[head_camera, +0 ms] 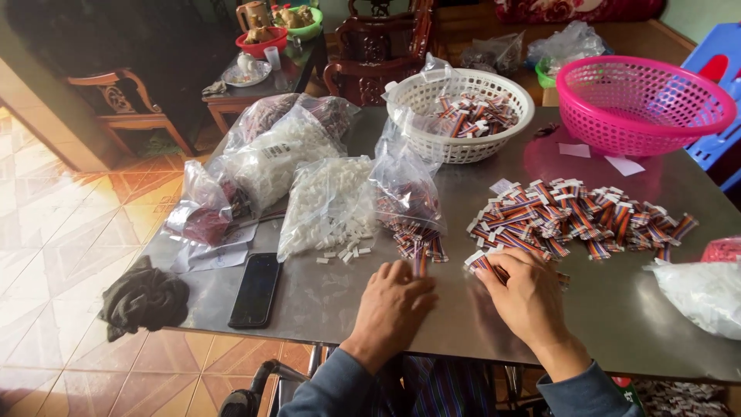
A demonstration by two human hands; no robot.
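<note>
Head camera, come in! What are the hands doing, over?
Left hand pinching one striped ribbon-cable piece by the open clear bag. Right hand holding another at the big striped pile. Loose white plastic connectors nearby, nothing blocking.

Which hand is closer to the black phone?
Left. The left hand rests on the table just right of the black phone; the right hand is farther right, by the pile of striped cables.

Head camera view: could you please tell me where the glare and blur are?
Head view: daylight glares off the tiled floor at left and sheens the metal table; the pink basket tints the tabletop beneath; both hands, left and right, look slightly soft, and the background furniture is dim.
</note>
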